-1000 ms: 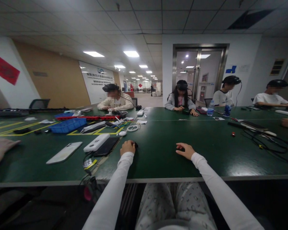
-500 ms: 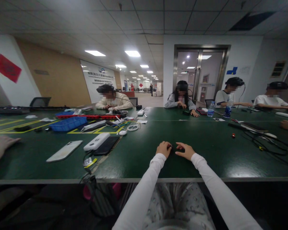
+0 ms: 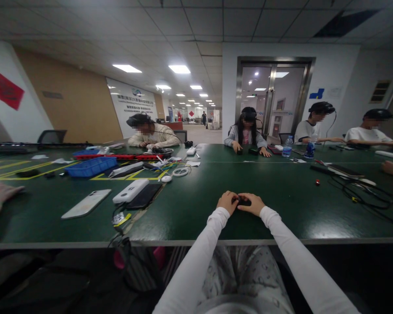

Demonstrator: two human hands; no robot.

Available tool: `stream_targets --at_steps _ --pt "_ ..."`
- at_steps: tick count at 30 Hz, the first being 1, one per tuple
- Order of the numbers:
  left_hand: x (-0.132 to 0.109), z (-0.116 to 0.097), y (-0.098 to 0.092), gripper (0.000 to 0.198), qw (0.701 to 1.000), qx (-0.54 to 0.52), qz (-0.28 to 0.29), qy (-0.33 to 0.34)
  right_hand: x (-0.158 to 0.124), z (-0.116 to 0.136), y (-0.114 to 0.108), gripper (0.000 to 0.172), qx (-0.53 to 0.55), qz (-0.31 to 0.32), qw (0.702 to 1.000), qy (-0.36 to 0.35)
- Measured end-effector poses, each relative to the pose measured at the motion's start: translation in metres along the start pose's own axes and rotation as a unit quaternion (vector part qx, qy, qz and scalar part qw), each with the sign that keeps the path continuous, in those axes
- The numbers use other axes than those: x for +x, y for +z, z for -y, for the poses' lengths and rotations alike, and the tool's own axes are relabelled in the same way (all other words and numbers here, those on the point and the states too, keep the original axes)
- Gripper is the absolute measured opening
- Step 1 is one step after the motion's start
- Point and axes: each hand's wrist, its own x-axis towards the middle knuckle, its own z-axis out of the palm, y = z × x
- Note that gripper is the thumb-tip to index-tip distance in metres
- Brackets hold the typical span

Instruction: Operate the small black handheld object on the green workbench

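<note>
My left hand [image 3: 227, 202] and my right hand [image 3: 253, 204] meet above the green table [image 3: 196, 222] in front of me. A small black object [image 3: 245, 202] shows between their fingertips, mostly covered, and its kind is not clear. Both hands are closed on it, fingers bent and thumbs toward each other. White sleeves cover both forearms.
To the left lie a white phone [image 3: 87, 203], a white power bank [image 3: 131, 192], a dark flat case [image 3: 146, 195] and a blue tray [image 3: 91, 167]. Black cables [image 3: 367, 192] and a small red item [image 3: 317, 182] lie right. Several people sit around the table.
My right hand has moved left and closed in, so the fingertips of both hands now meet around the black object. Across the table, a person's hand has shifted onto a dark item.
</note>
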Motion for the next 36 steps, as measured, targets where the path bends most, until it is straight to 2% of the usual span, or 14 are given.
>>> stream_targets --at_steps 3,6,9,11,13,15,17,22,24,27,30,33,36 --pt "0.001 -0.003 -0.003 0.015 0.999 -0.021 -0.023 -0.024 0.0 0.001 -0.001 0.057 0.008 0.0 1.0 0.002" --pt "0.002 -0.002 -0.009 0.017 0.989 -0.051 -0.11 -0.079 -0.001 0.001 -0.001 0.055 0.011 -0.003 1.0 0.005" --pt "0.003 0.001 -0.015 0.02 0.964 -0.082 -0.211 -0.137 -0.002 0.002 -0.002 0.054 0.014 -0.005 1.0 0.006" --pt "0.003 0.004 -0.018 0.022 0.95 -0.098 -0.25 -0.159 -0.002 0.003 -0.002 0.055 0.014 -0.004 1.0 0.006" --pt "0.003 0.006 -0.019 0.022 0.945 -0.108 -0.261 -0.164 -0.002 0.003 -0.003 0.055 0.013 -0.004 1.0 0.006" --pt "0.003 0.005 -0.018 0.022 0.951 -0.111 -0.246 -0.15 -0.002 0.002 -0.002 0.055 0.011 -0.006 1.0 0.005" --pt "0.002 0.002 -0.016 0.021 0.965 -0.11 -0.205 -0.122 -0.001 0.002 -0.002 0.055 0.011 -0.009 1.0 0.003" --pt "-0.002 -0.006 -0.007 0.02 0.997 -0.072 -0.029 -0.025 0.0 0.001 0.0 0.056 0.011 -0.011 1.0 0.0" --pt "-0.002 -0.006 -0.004 0.02 0.998 -0.056 0.006 -0.006 0.0 0.001 0.0 0.056 0.013 -0.01 1.0 0.002" --pt "-0.001 -0.003 -0.004 0.021 0.999 -0.04 0.007 -0.024 0.0 0.0 -0.001 0.056 0.027 -0.007 1.0 0.004" --pt "0.002 0.007 -0.011 0.021 0.997 -0.018 -0.005 -0.073 -0.001 0.0 -0.002 0.055 0.041 -0.005 0.999 0.008" --pt "0.003 0.026 -0.028 0.019 0.99 0.012 -0.025 -0.137 -0.001 0.0 -0.003 0.054 0.046 -0.001 0.999 0.009" --pt "0.0 0.057 -0.054 0.02 0.977 0.055 -0.063 -0.196 -0.001 -0.001 -0.004 0.054 0.048 0.009 0.999 0.01"
